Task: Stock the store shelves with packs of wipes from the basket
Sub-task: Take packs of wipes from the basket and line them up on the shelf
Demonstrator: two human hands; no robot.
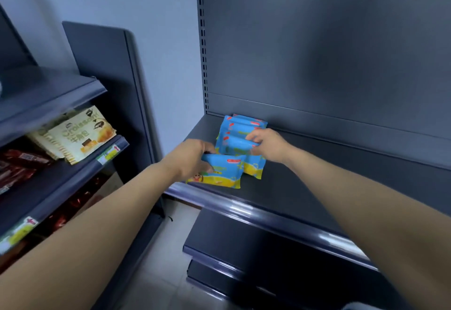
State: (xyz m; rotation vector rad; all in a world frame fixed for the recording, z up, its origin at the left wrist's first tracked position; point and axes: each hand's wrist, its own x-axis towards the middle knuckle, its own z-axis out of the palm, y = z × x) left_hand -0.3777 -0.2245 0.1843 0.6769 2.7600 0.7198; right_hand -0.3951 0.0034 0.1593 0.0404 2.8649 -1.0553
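Note:
Several blue and yellow packs of wipes stand in a row (pixel 240 126) at the left end of a dark grey shelf (pixel 305 195), leaning towards its back panel. My right hand (pixel 267 145) grips the top of the front upright pack (pixel 235 145). My left hand (pixel 191 157) holds another wipes pack (pixel 225 171) by its left end, lying tilted near the shelf's front lip. The basket is out of view.
A second shelving unit on the left holds croissant packets (pixel 83 134) and dark red packs (pixel 17 165), with price tags (pixel 109 154) on its rails. Lower dark shelves (pixel 219 243) sit beneath the wipes shelf. Tiled floor lies between the units.

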